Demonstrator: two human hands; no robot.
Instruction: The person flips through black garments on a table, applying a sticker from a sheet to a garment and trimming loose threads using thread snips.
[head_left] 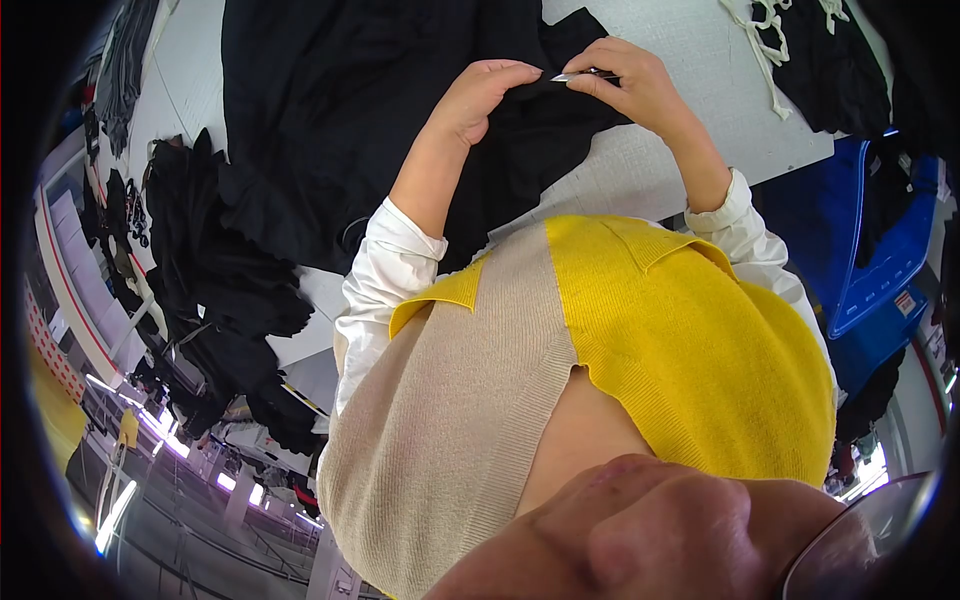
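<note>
Black fabric (330,110) lies spread over a pale table (590,185). My left hand (487,92) is over the fabric, its fingers closed and pointing right; whatever they hold is too small to make out. Facing it, my right hand (625,80) grips a small metal tool (565,77) between thumb and fingers. The tool's pointed silver tip points left, close to my left fingertips, with a short gap between. Both wrists show below rolled white sleeves.
More black garments (205,270) lie in a heap at the left. At the upper right are black cloth (825,75) and white cords (765,50). A blue plastic container (850,290) stands past the table's right edge. Grey cloth (122,70) is at the upper left.
</note>
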